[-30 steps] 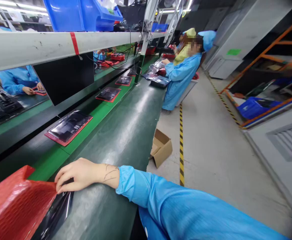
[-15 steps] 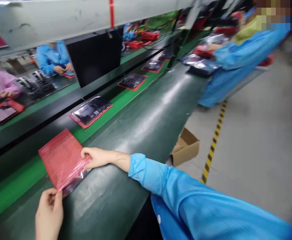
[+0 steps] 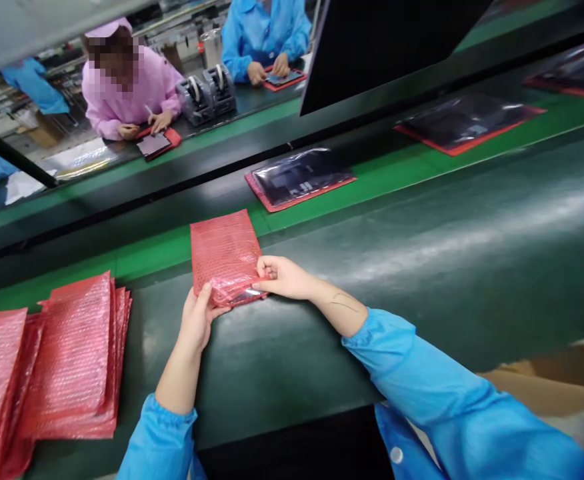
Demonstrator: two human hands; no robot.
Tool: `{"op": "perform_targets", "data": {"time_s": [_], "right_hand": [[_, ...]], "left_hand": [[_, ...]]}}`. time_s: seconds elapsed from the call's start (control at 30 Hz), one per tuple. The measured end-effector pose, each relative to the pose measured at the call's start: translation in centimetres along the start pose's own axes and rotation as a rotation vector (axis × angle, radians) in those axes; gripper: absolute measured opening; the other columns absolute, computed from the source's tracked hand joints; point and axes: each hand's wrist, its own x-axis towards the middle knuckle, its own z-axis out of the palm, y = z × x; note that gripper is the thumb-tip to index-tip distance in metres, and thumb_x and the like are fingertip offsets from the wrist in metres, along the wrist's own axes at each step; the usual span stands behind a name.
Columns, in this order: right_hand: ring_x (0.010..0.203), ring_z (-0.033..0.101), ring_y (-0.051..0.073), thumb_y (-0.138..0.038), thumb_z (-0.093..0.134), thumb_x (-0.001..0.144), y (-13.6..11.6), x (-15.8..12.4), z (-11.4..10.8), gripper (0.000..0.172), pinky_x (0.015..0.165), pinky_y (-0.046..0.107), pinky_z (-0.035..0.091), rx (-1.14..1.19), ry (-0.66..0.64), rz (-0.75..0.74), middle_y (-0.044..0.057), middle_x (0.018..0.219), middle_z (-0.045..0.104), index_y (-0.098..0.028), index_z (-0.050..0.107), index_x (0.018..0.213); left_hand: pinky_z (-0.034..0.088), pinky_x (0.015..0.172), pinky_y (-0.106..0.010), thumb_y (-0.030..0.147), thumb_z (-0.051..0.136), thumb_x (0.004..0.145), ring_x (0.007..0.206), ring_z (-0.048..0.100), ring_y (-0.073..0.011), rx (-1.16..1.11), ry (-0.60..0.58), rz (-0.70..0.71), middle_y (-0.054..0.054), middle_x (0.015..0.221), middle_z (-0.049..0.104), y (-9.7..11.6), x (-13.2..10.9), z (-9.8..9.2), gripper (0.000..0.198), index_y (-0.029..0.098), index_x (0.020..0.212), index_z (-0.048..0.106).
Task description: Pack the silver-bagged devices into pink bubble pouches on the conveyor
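Note:
A red bubble-wrap bag (image 3: 225,255) lies on the dark green workbench (image 3: 422,267) in front of me, with a shiny dark item peeking out at its near edge. My left hand (image 3: 198,317) pinches the bag's near left corner. My right hand (image 3: 281,277) grips its near right edge, fingers curled closed on it.
A stack of red bubble-wrap bags (image 3: 67,360) lies at the left. Bagged dark items on red sheets (image 3: 299,177) (image 3: 465,120) ride the green conveyor strip beyond. Across the line, a person in pink (image 3: 132,93) and one in blue (image 3: 267,33) work. A black panel (image 3: 387,40) hangs above.
My view has swung left and down from the aisle to the bench. My left hand came in and both hands drew the red bag closer, now squared in front of me.

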Motion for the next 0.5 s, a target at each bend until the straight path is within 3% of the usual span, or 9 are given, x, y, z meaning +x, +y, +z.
{"op": "perform_targets", "data": {"time_s": [0.13,0.23,0.33,0.5], "right_hand": [[0.083,0.070,0.015,-0.048,0.089,0.084,-0.4,-0.6,1.5,0.048,0.076,0.026,0.056,0.025,-0.258,-0.031,0.003,0.097,0.068,-0.017,0.060,0.106],[0.090,0.073,0.017,-0.053,0.083,0.091,-0.2,-0.9,2.0,0.058,0.080,0.030,0.060,0.083,-0.182,-0.042,0.010,0.123,0.068,-0.021,0.056,0.131],[0.088,0.075,0.019,-0.057,0.081,0.092,0.4,-0.8,2.1,0.062,0.079,0.036,0.063,0.124,-0.096,0.033,0.016,0.147,0.060,-0.026,0.052,0.137],[0.082,0.074,0.019,-0.058,0.083,0.088,0.9,-0.5,2.5,0.056,0.075,0.038,0.065,0.057,-0.020,0.084,0.018,0.141,0.066,-0.024,0.060,0.126]], "left_hand": [[0.059,0.100,-0.035,0.046,0.097,0.069,0.116,0.072,-0.0260,-0.196,0.135,0.141,-0.013,0.128,0.074,-1.0,0.4,0.6,0.064,0.018,0.119,0.069],[0.056,0.101,-0.034,0.035,0.091,0.065,0.110,0.072,-0.0249,-0.205,0.245,0.237,-0.010,0.119,0.077,-0.4,1.0,-0.2,0.053,0.016,0.111,0.073],[0.056,0.096,-0.032,0.030,0.082,0.064,0.099,0.072,-0.0222,-0.163,0.406,0.414,-0.007,0.106,0.078,1.6,1.1,-2.1,0.042,0.016,0.103,0.075],[0.054,0.102,-0.032,0.033,0.076,0.073,0.108,0.071,-0.0224,-0.157,0.622,0.693,-0.006,0.111,0.075,6.4,-1.9,-7.0,0.037,0.017,0.106,0.070]]}}
